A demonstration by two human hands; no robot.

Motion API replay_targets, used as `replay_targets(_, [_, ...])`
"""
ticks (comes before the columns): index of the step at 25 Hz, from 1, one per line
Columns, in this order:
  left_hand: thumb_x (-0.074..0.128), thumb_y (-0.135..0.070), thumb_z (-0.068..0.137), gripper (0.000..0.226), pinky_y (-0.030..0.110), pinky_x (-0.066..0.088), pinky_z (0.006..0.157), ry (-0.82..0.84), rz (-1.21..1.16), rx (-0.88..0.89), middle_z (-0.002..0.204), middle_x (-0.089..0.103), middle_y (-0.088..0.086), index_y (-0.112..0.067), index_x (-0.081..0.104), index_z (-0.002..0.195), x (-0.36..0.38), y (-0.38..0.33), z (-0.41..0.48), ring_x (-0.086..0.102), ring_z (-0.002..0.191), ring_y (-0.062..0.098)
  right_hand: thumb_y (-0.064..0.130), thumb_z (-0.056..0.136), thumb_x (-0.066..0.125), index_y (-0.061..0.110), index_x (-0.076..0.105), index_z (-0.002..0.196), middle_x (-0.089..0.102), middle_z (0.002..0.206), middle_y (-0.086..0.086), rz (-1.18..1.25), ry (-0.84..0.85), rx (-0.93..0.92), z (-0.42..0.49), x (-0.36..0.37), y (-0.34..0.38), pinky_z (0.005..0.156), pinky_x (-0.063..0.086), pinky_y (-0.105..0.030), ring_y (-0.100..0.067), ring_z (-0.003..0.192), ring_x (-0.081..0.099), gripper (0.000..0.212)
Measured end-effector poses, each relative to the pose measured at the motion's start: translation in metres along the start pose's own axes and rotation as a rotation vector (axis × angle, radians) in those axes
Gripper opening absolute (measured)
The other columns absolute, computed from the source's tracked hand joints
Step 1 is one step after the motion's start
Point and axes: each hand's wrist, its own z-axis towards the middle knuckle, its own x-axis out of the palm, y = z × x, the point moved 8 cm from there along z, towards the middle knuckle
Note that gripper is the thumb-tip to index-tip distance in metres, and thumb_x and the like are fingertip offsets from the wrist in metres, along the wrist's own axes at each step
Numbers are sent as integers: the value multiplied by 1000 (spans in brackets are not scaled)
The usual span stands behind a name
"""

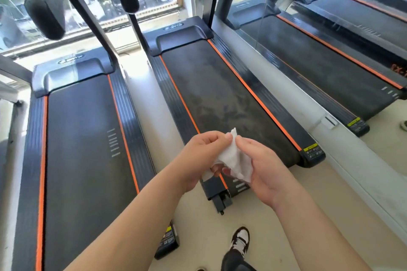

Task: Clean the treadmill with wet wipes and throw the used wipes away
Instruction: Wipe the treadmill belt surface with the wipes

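we stand on a pale gym floor point(330, 215) behind a dusty treadmill point(231, 99). our left hand point(201, 158) and right hand point(262, 165) pinch a white wipe point(231, 158) with curled fingers, likely unfolding it for wiping.

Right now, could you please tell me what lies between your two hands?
A crumpled white wipe, which both the left hand and the right hand hold. The head view shows it above the treadmill's rear end.
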Motion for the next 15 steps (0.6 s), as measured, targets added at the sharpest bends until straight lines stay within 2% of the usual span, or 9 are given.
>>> replay_targets(2, [62,-51,95,40,42,38,63,-64,76,-30,77,59,8,-12,66,86,-11,-9,24,48,56,20,32,101,60,5,68,122,74,115,-18,-27,22,-16,21,-10,19,98,52,-51,-35,110,71,35])
replay_targets(5, [63,-51,94,37,38,42,61,-156,157,-76,80,63,4,-14,68,89,-27,-25,57,52,58,20,28,95,69,4,69,113,76,108,-19,-92,-25,-24,58,-22,46,91,58,-51,-36,103,73,30])
replay_targets(7, [64,-43,95,26,33,51,60,-204,148,-95,87,68,3,-18,71,93,-39,-33,74,58,62,19,29,94,72,7,71,109,77,105,-16,-125,-89,-21,80,-25,60,92,58,-54,-35,102,73,27])
replay_targets(9, [64,-30,92,12,33,57,68,-252,97,-111,95,73,0,-23,74,93,-54,-39,90,69,74,20,30,94,72,9,72,107,78,102,-12,-113,-136,-16,96,-23,72,93,58,-54,-33,102,73,24])
replay_targets(12, [59,-15,84,26,36,59,87,-308,140,-112,106,74,-3,-28,77,97,-78,-49,109,71,101,20,27,95,71,10,71,107,78,98,-10,-72,-182,-28,115,-15,84,93,59,-51,-30,99,74,21])
replay_targets(15, [57,-6,86,36,34,60,93,-325,196,-49,107,76,-10,-26,75,110,-106,-63,135,71,101,10,24,94,72,14,71,106,78,99,-8,-22,-231,-29,142,-4,90,96,57,-52,-30,101,73,16])
